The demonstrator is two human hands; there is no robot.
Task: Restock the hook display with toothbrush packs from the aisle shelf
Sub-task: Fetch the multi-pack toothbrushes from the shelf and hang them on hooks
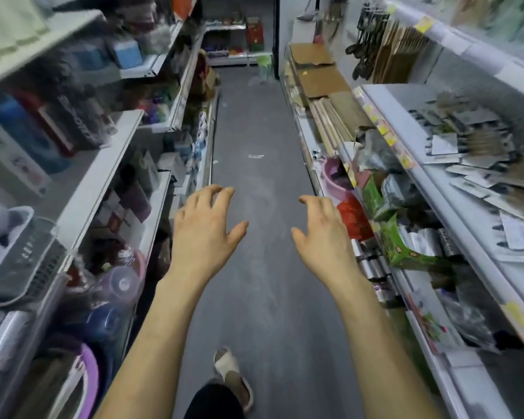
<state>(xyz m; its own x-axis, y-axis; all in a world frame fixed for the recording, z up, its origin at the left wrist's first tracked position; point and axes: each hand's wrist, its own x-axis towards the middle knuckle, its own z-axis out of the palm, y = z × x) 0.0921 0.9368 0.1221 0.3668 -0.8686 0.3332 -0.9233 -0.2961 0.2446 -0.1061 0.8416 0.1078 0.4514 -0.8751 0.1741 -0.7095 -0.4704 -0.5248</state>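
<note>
Your left hand and right hand, two hands held apart and holding nothing, hover over the aisle floor, fingers loosely curled. Right of that floor, one shelf carries a heap of flat grey carded packs, too blurred to count or identify.

Floor: grey, with a small pale scrap and a sandalled foot on it.
Right shelf: a heap of flat carded packs, blurred.
Left shelf: boxes standing side by side.
</note>
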